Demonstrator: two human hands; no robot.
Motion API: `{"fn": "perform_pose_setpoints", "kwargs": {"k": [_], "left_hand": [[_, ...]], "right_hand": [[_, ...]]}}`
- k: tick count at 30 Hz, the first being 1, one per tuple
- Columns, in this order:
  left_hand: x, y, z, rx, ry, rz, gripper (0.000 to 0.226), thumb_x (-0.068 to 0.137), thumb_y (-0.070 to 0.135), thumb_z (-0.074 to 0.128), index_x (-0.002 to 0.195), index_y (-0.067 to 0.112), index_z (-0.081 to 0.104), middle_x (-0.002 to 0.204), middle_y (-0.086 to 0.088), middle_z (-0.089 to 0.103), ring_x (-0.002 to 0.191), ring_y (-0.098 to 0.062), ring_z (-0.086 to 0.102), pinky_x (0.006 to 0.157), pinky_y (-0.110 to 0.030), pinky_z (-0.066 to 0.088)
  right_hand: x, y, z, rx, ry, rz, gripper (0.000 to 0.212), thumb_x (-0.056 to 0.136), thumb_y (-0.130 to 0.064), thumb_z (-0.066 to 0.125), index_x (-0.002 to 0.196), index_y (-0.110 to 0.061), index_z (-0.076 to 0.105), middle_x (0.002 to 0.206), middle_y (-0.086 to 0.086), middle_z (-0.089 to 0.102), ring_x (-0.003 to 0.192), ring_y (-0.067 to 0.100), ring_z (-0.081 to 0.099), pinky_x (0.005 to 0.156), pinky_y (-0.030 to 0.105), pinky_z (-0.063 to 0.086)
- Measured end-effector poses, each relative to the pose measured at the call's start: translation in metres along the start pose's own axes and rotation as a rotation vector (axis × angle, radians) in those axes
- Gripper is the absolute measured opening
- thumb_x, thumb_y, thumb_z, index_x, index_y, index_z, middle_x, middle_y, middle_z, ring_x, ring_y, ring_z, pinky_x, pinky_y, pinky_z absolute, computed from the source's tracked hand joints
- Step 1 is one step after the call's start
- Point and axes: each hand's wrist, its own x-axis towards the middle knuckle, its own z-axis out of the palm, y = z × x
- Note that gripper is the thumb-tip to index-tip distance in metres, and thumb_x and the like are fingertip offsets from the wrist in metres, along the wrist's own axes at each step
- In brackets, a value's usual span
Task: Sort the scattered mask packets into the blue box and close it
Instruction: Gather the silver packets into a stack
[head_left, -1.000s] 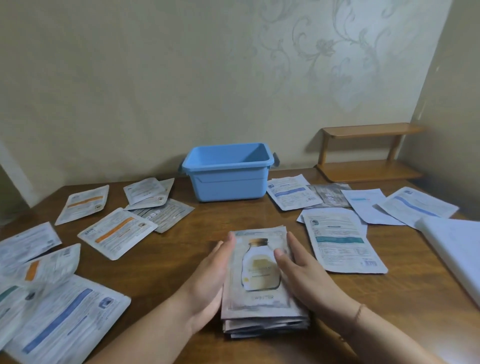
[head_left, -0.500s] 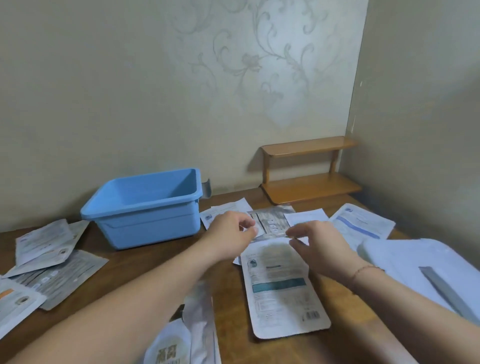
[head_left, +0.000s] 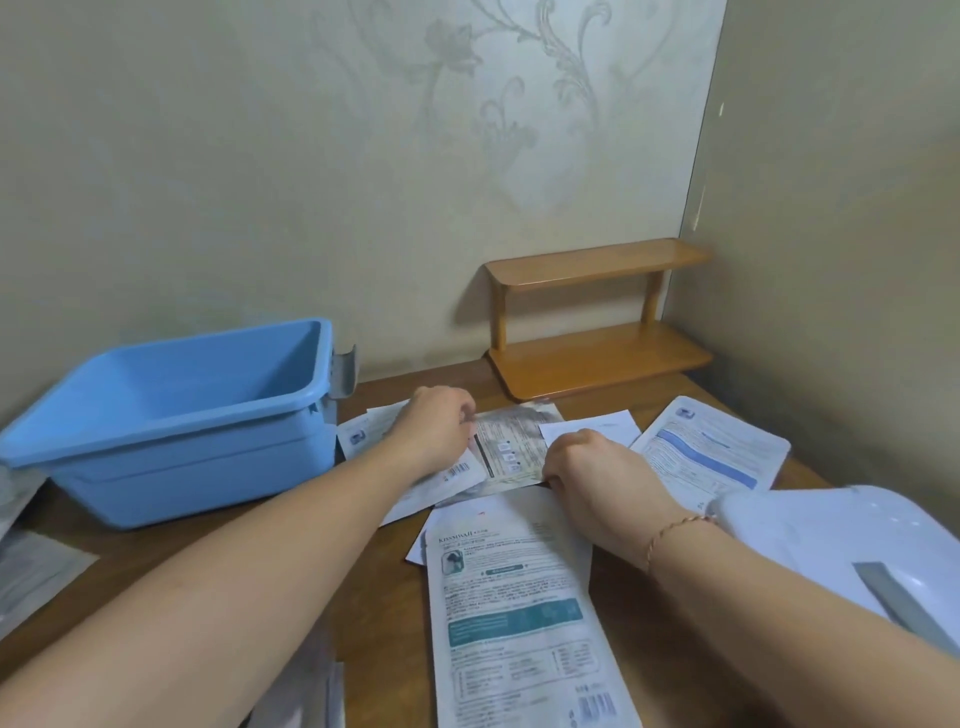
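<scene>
Both hands reach fwd over the wooden table (head_left: 384, 587) to a cluster of mask packets just right of the blue box (head_left: 171, 415).

Blue box: open top, no lid on it, sits at left-rear of table near the wall; long axis runs roughly left-right, a grey latch (head_left: 344, 370) sticks up at its right end. Inside looks bare as far as visible.

Left hand (head_left: 436, 431): fingers curled down onto the far-left edge of the grey packet (head_left: 511, 452), seems to pinch that edge, tho the exact grip is hidden under the knuckles. It also lies over a white packet w/ barcode (head_left: 447, 475) beneath.

Right hand (head_left: 587, 467): fingers curled, knuckles up, at the grey packet's right edge; fingertips hidden, so can't tell if it pinches that packet or the white sheet (head_left: 597, 428) beside it. Thin bracelet (head_left: 675, 530) on the wrist.

Grey packet lies flat, long axis running near-to-far, tilted slightly, btwn the two hands.

Teal-band packet (head_left: 519, 613) lies flat nearer the camera, long axis near-to-far, printed top pointing away. Blue-stripe packet (head_left: 711, 452) at right, angled diagonally. White lid (head_left: 857, 535) w/ grey latch rests at far right edge. More packets at left edge (head_left: 31, 566). Small wooden shelf (head_left: 597, 317) stands in the corner.
</scene>
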Motion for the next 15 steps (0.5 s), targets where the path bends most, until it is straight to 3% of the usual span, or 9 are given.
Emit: {"fn": "perform_pose_setpoints", "kwargs": {"k": [3,9,12,15], "left_hand": [[0.003,0.005,-0.008,-0.010,-0.046,-0.023,0.032,0.092,0.019,0.068,0.124,0.016,0.066,0.118,-0.006,0.066,0.106,-0.024,0.059,0.090,-0.034,0.049],[-0.001,0.001,-0.034,-0.247,0.015,-0.104,0.004,0.087,0.016,0.074,0.086,0.013,0.076,0.085,-0.007,0.072,0.082,-0.026,0.066,0.079,-0.039,0.056],[-0.007,0.002,-0.045,-0.405,0.107,-0.158,0.011,0.090,0.014,0.070,0.081,0.020,0.069,0.077,-0.004,0.069,0.061,-0.018,0.060,0.060,-0.029,0.054],[-0.009,0.004,-0.057,-0.650,0.149,-0.202,0.007,0.093,0.009,0.065,0.093,0.016,0.065,0.075,-0.007,0.069,0.050,-0.013,0.059,0.045,-0.023,0.046]], "right_hand": [[-0.001,0.007,0.003,0.045,-0.001,0.034,0.024,0.087,-0.007,0.049,0.088,-0.016,0.071,0.099,0.000,0.061,0.090,0.023,0.059,0.068,0.034,0.054],[-0.007,0.018,0.006,0.248,0.024,0.095,0.025,0.088,-0.016,0.048,0.073,-0.015,0.068,0.087,-0.001,0.062,0.079,0.020,0.057,0.070,0.033,0.054],[-0.013,0.013,-0.004,0.396,0.182,0.133,0.023,0.088,-0.014,0.055,0.075,-0.013,0.073,0.080,-0.006,0.065,0.074,0.011,0.055,0.062,0.011,0.040],[-0.015,0.009,-0.017,0.635,0.292,0.350,0.023,0.091,-0.022,0.059,0.075,-0.013,0.074,0.071,-0.007,0.067,0.068,0.007,0.057,0.057,0.015,0.040]]}}
